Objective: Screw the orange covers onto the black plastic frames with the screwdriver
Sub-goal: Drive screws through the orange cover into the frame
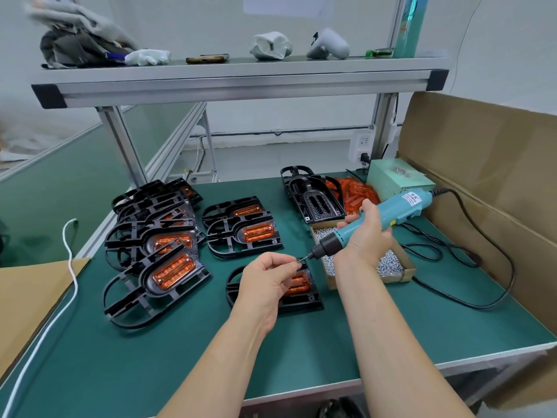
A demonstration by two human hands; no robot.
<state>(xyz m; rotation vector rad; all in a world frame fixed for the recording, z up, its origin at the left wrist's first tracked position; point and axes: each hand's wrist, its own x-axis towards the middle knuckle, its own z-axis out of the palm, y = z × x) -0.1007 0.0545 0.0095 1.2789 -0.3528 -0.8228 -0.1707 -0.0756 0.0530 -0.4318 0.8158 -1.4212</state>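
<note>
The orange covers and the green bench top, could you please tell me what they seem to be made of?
The orange covers look like glossy translucent moulded plastic: inner ribs show through. The green bench top is probably a matte rubber or vinyl mat: even colour, hardly any glare.

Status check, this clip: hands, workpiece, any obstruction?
Left hand pinches a screw at the bit. Right hand grips the screwdriver. Frame with orange cover flat below, bit off it. Left hand partly hides it.
</note>
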